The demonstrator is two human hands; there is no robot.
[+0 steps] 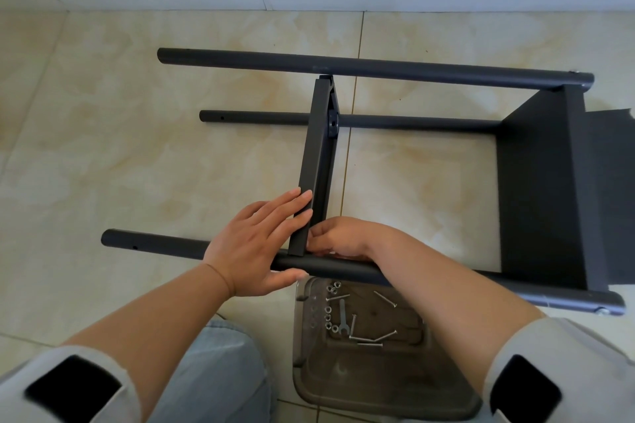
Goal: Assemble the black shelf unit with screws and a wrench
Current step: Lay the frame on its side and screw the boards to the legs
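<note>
Clear tray (347, 388) nearest; left hand (254, 247) flat on shelf panel (318, 154), right hand (340, 237) pinching its corner.

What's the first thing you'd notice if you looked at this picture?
The black shelf frame lying on its side on the tiled floor, filling the middle. Near its front pole, the left hand presses flat against a shelf panel while the right hand curls at its corner. Below sits a clear tray holding screws, nuts and a small wrench.

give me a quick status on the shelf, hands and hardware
Left hand flat against middle shelf panel. Right hand curled at panel's joint with near pole. Wrench, screws untouched in clear bin. Nothing in the way.
</note>
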